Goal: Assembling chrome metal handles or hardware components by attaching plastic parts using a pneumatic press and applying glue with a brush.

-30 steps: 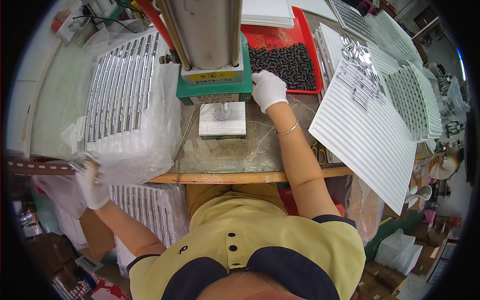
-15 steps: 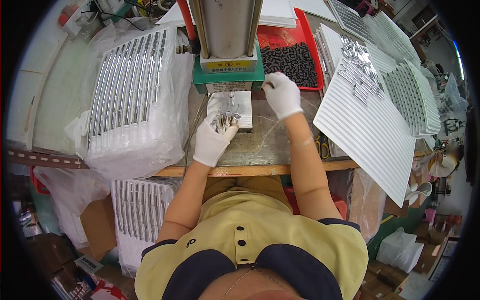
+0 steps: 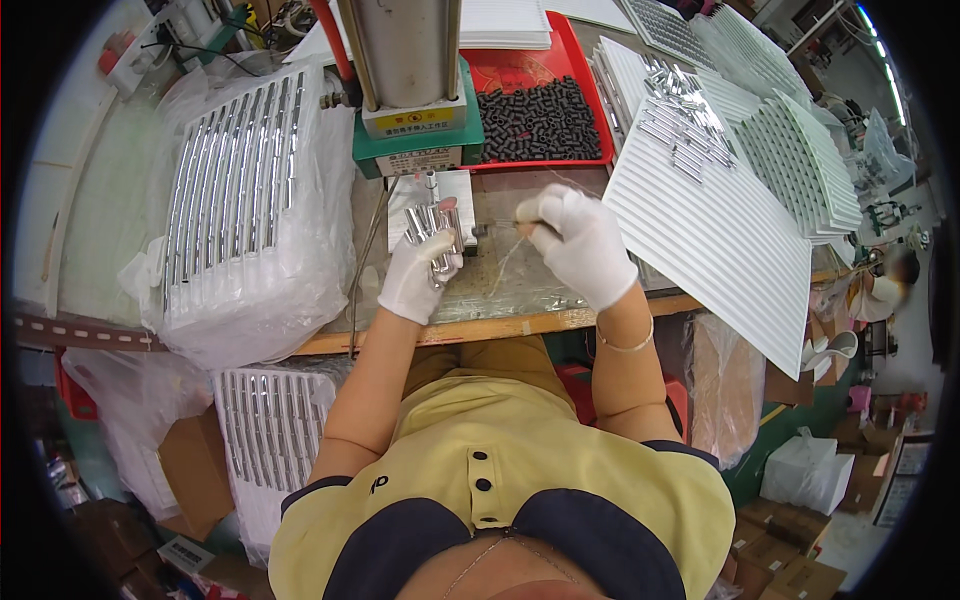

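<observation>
My left hand (image 3: 411, 283), in a white glove, is closed around several shiny metal tubes (image 3: 432, 232) at the near edge of a pale metal plate (image 3: 458, 190). On that plate, under a green-based press (image 3: 415, 148), stands a small metal piece (image 3: 431, 184). To the right, my right hand (image 3: 583, 245), also gloved, hovers over the table with thumb and forefinger pinched together. What lies in the pinch is blurred. A small dark piece (image 3: 479, 231) shows between the hands; whether my right hand touches it I cannot tell.
A red tray (image 3: 606, 140) of short black sleeves (image 3: 540, 120) sits behind my right hand. Ridged white boards (image 3: 700, 225) with loose metal tubes (image 3: 685, 125) lie at right. A plastic-wrapped stack of metal tubes (image 3: 235, 180) stands at left. Clear strands (image 3: 503, 262) lie on the table.
My right hand has come back from beside the press and tray edge toward me, its fingers now pinched near the left hand. The tubes in my left hand show more fully. The view has shifted slightly.
</observation>
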A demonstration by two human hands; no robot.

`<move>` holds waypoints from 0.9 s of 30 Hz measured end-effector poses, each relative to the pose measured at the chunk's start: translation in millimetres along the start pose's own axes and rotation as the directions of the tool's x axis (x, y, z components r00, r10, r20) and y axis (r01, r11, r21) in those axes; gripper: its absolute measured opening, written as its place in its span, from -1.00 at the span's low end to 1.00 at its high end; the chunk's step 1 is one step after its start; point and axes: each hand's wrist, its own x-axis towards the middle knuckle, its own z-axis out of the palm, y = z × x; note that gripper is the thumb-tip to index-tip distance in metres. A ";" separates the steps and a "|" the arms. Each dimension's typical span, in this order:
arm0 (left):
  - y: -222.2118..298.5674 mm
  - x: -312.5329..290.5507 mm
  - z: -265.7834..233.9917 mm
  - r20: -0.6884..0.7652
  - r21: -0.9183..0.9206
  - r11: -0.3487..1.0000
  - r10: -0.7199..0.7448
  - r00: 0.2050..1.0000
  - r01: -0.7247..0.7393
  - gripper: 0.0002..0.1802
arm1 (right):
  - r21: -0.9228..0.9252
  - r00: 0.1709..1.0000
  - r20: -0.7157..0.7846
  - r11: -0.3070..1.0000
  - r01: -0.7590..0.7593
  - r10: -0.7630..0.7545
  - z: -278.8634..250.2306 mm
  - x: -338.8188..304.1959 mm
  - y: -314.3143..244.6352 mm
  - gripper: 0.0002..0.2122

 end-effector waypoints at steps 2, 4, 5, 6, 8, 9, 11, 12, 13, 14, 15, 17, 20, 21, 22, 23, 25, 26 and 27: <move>-9.9 4.2 -10.2 0.023 -0.279 0.947 -0.158 0.987 0.158 -0.83 | 0.098 1.000 0.013 0.995 -0.004 0.002 3.8 -15.4 -4.0 -0.89; -10.5 -0.1 0.6 0.001 -0.544 0.805 -0.282 0.960 0.237 -0.94 | 0.005 1.000 -0.010 1.000 -0.004 0.004 12.6 -26.7 -8.5 -0.89; -14.0 -0.7 1.4 -0.019 -0.556 0.797 -0.294 0.955 0.234 -0.95 | -0.040 1.000 -0.001 0.999 -0.008 0.008 17.9 -29.4 -8.4 -0.89; -16.9 -1.4 3.6 -0.021 -0.556 0.797 -0.295 0.955 0.234 -0.95 | -0.039 1.000 -0.001 0.999 -0.008 0.008 20.7 -29.8 -9.2 -0.89; -22.6 -2.4 9.2 0.008 -0.622 0.740 -0.320 0.947 0.256 -0.93 | -0.093 0.997 -0.067 0.995 -0.033 0.026 24.2 -29.4 -10.1 -0.90; -24.9 -3.8 13.1 -0.028 -0.629 0.744 -0.312 0.950 0.226 -0.92 | -0.093 0.997 -0.066 0.995 -0.033 0.027 24.6 -29.0 -9.6 -0.90; -31.2 -7.9 19.1 -0.030 -0.626 0.745 -0.320 0.947 0.232 -0.93 | -0.190 0.991 -0.133 0.981 -0.049 0.023 24.6 -27.6 -7.7 -0.90; -34.3 -9.7 22.2 -0.032 -0.623 0.745 -0.329 0.944 0.239 -0.93 | -0.190 0.991 -0.133 0.981 -0.048 0.023 24.3 -27.4 -6.2 -0.90; -37.1 -10.7 25.9 -0.021 -0.616 0.752 -0.311 0.950 0.233 -0.93 | -0.177 0.990 -0.141 0.983 -0.037 0.012 23.9 -27.3 -4.4 -0.90; -39.2 -8.5 22.7 -0.022 -0.617 0.752 -0.311 0.950 0.232 -0.93 | -0.164 0.989 -0.150 0.986 -0.026 0.001 23.1 -27.2 -3.3 -0.90; -43.0 -4.5 16.3 0.016 -0.637 0.720 -0.345 0.939 0.276 -0.91 | -0.163 0.989 -0.148 0.986 -0.026 0.001 19.0 -28.1 -3.5 -0.90; -44.6 -2.4 14.9 0.054 -0.654 0.686 -0.379 0.924 0.319 -0.88 | -0.056 1.000 -0.030 0.998 -0.007 0.006 9.2 -31.7 -5.5 -0.92; -41.5 -5.7 27.2 0.012 -0.589 0.767 -0.307 0.952 0.255 -0.93 | -0.126 1.000 0.010 0.992 -0.008 0.010 14.2 -32.2 -6.2 -0.91; -40.1 -7.5 32.2 -0.023 -0.579 0.785 -0.287 0.958 0.221 -0.92 | -0.127 1.000 0.008 0.992 -0.012 0.013 16.5 -32.1 -6.7 -0.91; -39.8 -8.7 34.4 -0.057 -0.568 0.801 -0.265 0.962 0.187 -0.90 | -0.165 1.000 -0.008 0.986 -0.007 0.006 19.1 -31.9 -7.4 -0.91; -40.4 -9.2 33.6 -0.056 -0.567 0.801 -0.267 0.962 0.189 -0.90 | -0.202 1.000 -0.024 0.979 -0.002 -0.003 20.4 -31.6 -8.1 -0.92; -42.8 -9.2 29.6 -0.051 -0.551 0.821 -0.215 0.975 0.152 -0.88 | -0.221 1.000 -0.007 0.975 0.001 -0.003 19.3 -31.4 -10.2 -0.91; -44.0 -7.9 25.1 -0.050 -0.550 0.821 -0.217 0.975 0.154 -0.88 | -0.240 1.000 0.010 0.971 0.005 -0.003 18.4 -31.4 -11.1 -0.91; -44.8 -6.6 19.0 -0.021 -0.562 0.807 -0.233 0.972 0.182 -0.88 | -0.240 1.000 0.010 0.971 0.004 -0.001 16.0 -31.3 -11.4 -0.91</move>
